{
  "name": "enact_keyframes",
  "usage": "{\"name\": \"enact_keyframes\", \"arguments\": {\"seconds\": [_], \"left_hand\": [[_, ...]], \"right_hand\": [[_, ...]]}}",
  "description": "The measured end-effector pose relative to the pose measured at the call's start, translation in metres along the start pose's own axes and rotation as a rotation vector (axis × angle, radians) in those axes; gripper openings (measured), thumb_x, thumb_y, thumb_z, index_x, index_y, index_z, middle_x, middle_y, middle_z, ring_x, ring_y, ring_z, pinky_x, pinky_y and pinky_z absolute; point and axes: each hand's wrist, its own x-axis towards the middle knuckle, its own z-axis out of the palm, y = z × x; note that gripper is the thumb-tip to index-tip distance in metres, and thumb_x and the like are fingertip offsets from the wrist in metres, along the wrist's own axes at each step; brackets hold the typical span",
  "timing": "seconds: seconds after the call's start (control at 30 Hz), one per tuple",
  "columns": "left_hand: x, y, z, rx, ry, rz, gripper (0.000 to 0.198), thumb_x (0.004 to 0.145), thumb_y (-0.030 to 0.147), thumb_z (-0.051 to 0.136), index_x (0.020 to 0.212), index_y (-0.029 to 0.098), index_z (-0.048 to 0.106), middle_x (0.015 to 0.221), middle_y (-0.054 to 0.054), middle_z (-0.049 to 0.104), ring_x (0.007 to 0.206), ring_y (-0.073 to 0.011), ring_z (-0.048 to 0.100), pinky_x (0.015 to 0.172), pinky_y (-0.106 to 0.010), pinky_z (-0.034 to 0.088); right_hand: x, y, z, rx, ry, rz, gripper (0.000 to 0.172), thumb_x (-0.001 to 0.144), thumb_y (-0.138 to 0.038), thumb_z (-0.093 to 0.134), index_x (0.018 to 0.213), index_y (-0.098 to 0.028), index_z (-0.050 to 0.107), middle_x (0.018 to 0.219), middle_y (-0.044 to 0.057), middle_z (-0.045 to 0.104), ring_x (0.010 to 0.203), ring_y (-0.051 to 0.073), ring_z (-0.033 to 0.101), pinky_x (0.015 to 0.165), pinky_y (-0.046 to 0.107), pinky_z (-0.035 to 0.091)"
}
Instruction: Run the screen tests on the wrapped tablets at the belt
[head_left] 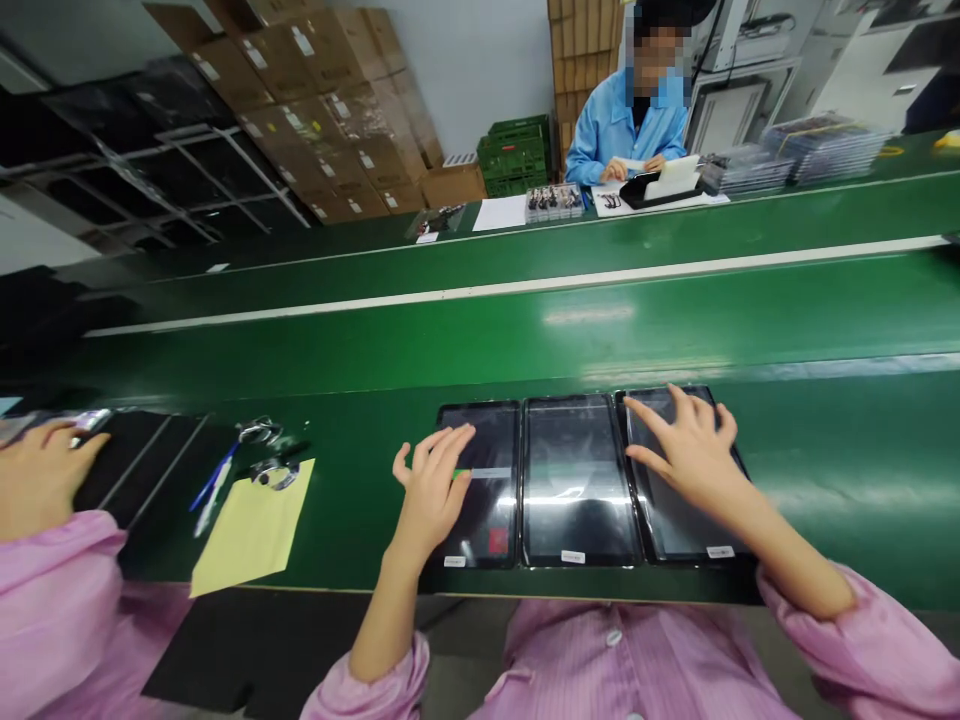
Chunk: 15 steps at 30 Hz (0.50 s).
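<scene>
Three flat, rectangular black tablets with glossy glass fronts are seen laid side by side near the close edge of a long green worktop [360,480], a small white label borne at the lower end of each. Over the left edge of the left tablet [487,440], where a red square and a pale horizontal bar are shown on the glass, the left hand [435,490] is held with fingers extended and slightly apart; nothing is pinched. The right hand [694,450] is spread wide over the upper part of the right tablet [664,510], with nothing gripped between thumb and fingers. Whether the glass is touched by either hand cannot be told. The middle tablet [577,450] is left uncovered between them, light reflected across its face.

To the left, a sheet of yellow paper [251,540] is placed at the worktop's edge, with a blue pen [210,485] and a white pen [213,505] set just beside it. Farther left, a co-worker's hand [45,475] is stretched above dark flat panels [142,460]. Across the worktop, a person in a blue jacket [600,125] is seated near a black tray [652,195], backed by green plastic crates [517,155] and stacked brown cardboard boxes [322,110].
</scene>
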Motion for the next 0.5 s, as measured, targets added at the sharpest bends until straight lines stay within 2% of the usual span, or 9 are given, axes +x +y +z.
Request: {"name": "enact_keyframes", "arguments": {"seconds": [0.07,0.13,0.23,0.3,0.33,0.4,0.5], "left_hand": [[-0.02,0.004,0.003,-0.007,0.004,0.026,0.061,0.1,0.054,0.016,0.128,0.032,0.066,0.137,-0.008,0.063,0.13,-0.029,0.049,0.118,-0.056,0.01],[-0.036,0.007,0.008,0.017,-0.016,0.018,0.063,0.099,0.06,0.017,0.12,0.033,0.07,0.139,-0.009,0.062,0.13,-0.0316,0.05,0.116,-0.06,0.009],[-0.048,0.009,0.014,0.062,-0.04,-0.018,0.067,0.095,0.07,0.019,0.124,0.034,0.067,0.157,-0.011,0.043,0.141,-0.0383,0.037,0.114,-0.068,0.003],[-0.05,0.005,0.014,0.038,0.029,-0.084,0.072,0.094,0.071,0.015,0.132,0.032,0.061,0.163,-0.012,0.031,0.145,-0.0391,0.031,0.115,-0.069,0.003],[-0.05,0.0,0.013,0.001,0.086,-0.146,0.073,0.094,0.07,0.014,0.137,0.03,0.057,0.163,-0.013,0.03,0.146,-0.038,0.03,0.116,-0.068,0.006],[-0.051,-0.016,0.011,-0.13,0.178,-0.32,0.07,0.095,0.068,0.019,0.14,0.027,0.052,0.157,-0.015,0.041,0.142,-0.0344,0.039,0.118,-0.061,0.019],[-0.056,-0.048,0.013,-0.446,0.165,-0.603,0.074,0.084,0.076,0.042,0.131,0.022,0.059,0.13,-0.015,0.065,0.12,-0.032,0.061,0.103,-0.048,0.047]], "right_hand": [[-0.025,0.012,-0.006,0.035,0.043,0.004,0.051,0.097,-0.06,0.048,0.145,-0.041,0.05,0.149,0.017,0.037,0.125,0.043,0.042,0.1,0.071,0.027],[-0.05,0.016,-0.01,0.07,0.066,0.011,0.05,0.099,-0.057,0.042,0.146,-0.04,0.048,0.149,0.017,0.036,0.124,0.042,0.043,0.1,0.069,0.029],[-0.074,0.008,-0.008,0.111,0.088,-0.012,0.049,0.101,-0.053,0.039,0.147,-0.038,0.047,0.148,0.017,0.034,0.125,0.041,0.042,0.099,0.066,0.033],[-0.078,-0.003,-0.003,0.139,0.092,-0.04,0.048,0.101,-0.052,0.04,0.146,-0.035,0.048,0.149,0.018,0.033,0.127,0.04,0.042,0.099,0.062,0.036],[-0.078,-0.009,-0.001,0.148,0.089,-0.051,0.048,0.101,-0.052,0.04,0.145,-0.034,0.049,0.149,0.019,0.032,0.127,0.04,0.041,0.099,0.062,0.037],[-0.075,-0.018,0.003,0.15,0.076,-0.07,0.047,0.101,-0.051,0.043,0.142,-0.032,0.053,0.15,0.019,0.033,0.129,0.04,0.039,0.101,0.062,0.035],[-0.069,-0.03,0.007,0.117,0.053,-0.093,0.042,0.099,-0.051,0.049,0.135,-0.032,0.059,0.152,0.019,0.033,0.13,0.04,0.038,0.104,0.065,0.03]]}}
